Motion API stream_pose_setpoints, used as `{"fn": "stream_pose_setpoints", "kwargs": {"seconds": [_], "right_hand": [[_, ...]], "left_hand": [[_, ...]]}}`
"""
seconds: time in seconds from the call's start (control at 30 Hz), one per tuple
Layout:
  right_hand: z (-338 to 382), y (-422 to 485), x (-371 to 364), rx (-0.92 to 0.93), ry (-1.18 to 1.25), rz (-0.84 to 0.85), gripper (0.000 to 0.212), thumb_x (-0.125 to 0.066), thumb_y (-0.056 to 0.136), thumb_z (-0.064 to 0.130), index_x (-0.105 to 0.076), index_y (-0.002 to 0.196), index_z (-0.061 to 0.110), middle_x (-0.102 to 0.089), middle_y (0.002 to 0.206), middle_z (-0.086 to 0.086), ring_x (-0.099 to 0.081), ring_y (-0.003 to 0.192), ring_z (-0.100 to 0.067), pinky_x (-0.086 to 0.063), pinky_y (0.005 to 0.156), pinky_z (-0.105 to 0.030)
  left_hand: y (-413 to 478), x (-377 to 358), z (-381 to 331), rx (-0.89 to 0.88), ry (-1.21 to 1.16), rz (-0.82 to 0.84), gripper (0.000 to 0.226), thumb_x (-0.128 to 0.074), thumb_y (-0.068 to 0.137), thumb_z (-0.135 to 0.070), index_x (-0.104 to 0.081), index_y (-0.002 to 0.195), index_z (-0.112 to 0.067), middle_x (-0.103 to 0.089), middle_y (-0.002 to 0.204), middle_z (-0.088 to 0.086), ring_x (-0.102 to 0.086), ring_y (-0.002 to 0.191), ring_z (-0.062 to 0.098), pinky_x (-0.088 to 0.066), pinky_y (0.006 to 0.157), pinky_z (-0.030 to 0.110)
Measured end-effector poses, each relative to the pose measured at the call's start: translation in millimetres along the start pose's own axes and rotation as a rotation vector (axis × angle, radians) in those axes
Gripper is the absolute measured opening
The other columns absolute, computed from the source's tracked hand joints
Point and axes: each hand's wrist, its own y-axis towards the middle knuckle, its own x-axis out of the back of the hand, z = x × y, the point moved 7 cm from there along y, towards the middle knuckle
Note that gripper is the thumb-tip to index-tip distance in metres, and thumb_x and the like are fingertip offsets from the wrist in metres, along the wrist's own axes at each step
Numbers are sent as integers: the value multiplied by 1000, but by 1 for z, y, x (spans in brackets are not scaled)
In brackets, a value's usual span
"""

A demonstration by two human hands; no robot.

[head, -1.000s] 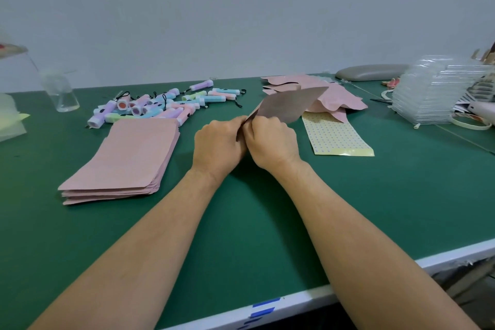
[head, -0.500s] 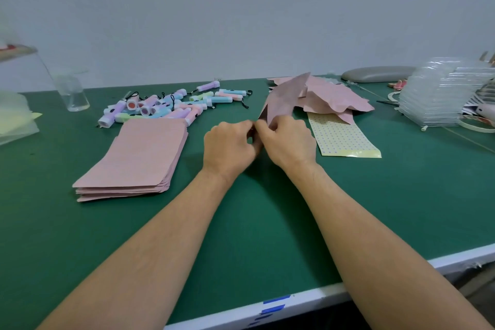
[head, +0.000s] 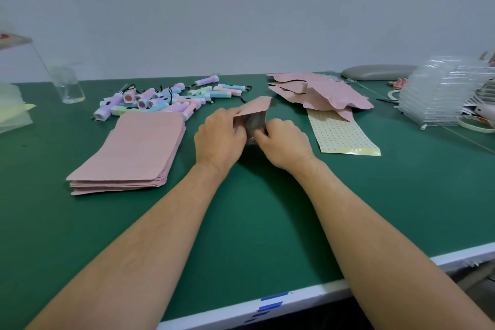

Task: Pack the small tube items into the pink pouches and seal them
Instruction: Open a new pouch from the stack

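Where the left hand (head: pixel 219 138) and right hand (head: pixel 284 142) meet at frame centre, each grip pinches a pink, silver-lined pouch (head: pixel 255 111) over the green table (head: pixel 254 222). Pastel plastic tubes (head: pixel 160 99) lie heaped upper left.

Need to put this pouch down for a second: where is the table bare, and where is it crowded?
Bare: the green table between the forearms, down to the white front edge; the strip left of the flat pouch stack; the patch right of the sticker sheet, short of the clear trays. Crowded: the back, with the tubes and the loose pouches.
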Motion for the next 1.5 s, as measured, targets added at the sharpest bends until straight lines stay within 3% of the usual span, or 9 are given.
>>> {"fn": "stream_pose_setpoints", "kwargs": {"seconds": [0.13,0.27,0.4,0.57,0.67,0.83,1.2,1.33,1.5], "right_hand": [[-7,2,3,-141,-24,-62,40,-42,96,48,-50,70,19,-51,71,1,-47,61,-21,-32,59,-34],[-8,-2,9,-194,178,-135,54,-40,83,66,-61,68,19,-60,69,2,-56,65,-22,-35,57,-32],[-13,-4,13,-214,227,-204,35,-45,90,48,-48,67,23,-52,69,4,-51,64,-24,-34,60,-34],[-24,2,3,-264,166,-93,21,-49,86,29,-56,71,17,-57,72,-1,-57,69,-31,-32,56,-30],[-21,1,5,-245,161,-127,25,-51,87,38,-54,70,20,-54,69,3,-52,62,-20,-35,59,-31],[-15,-5,13,-192,305,-205,48,-43,84,59,-53,58,20,-59,60,6,-56,59,-18,-34,53,-30],[-11,0,19,-132,44,-293,36,-39,101,37,-53,73,20,-51,69,-1,-54,71,-35,-39,62,-36],[-8,-5,30,-93,105,-382,40,-41,94,41,-49,63,17,-53,60,2,-52,59,-28,-30,51,-32],[-3,-5,18,-84,111,-220,37,-48,92,44,-47,63,21,-51,64,3,-48,58,-23,-33,56,-34]], "left_hand": [[1,11,4,54,-41,-110,43,-51,92,-8,-66,132,-14,-61,119,9,-61,103,30,-49,80,41],[-6,8,-20,-145,147,-55,39,-50,100,-20,-62,138,-19,-58,119,5,-64,89,35,-53,71,46],[-9,4,-37,-207,330,-55,44,-50,100,-19,-56,143,-18,-57,131,6,-64,78,41,-37,57,40],[-4,12,-15,20,186,-83,66,-51,90,-12,-45,155,-20,-51,139,5,-64,95,39,-52,71,45],[-9,8,-24,-21,137,-54,72,-52,92,-16,-35,161,-26,-45,143,5,-63,92,37,-46,68,42],[-16,-2,-40,-125,184,-46,53,-47,104,-25,-42,156,-31,-47,141,2,-63,95,32,-37,65,39],[-12,8,-29,-27,89,-121,61,-51,97,-12,-45,155,-25,-47,147,0,-50,129,25,-54,78,46],[-12,8,-30,-62,46,-113,62,-51,97,-11,-45,157,-25,-49,148,-2,-56,120,27,-53,77,45],[-12,4,-36,-109,74,-72,57,-50,99,-14,-47,155,-27,-65,138,1,-66,95,40,-54,74,46]]}}
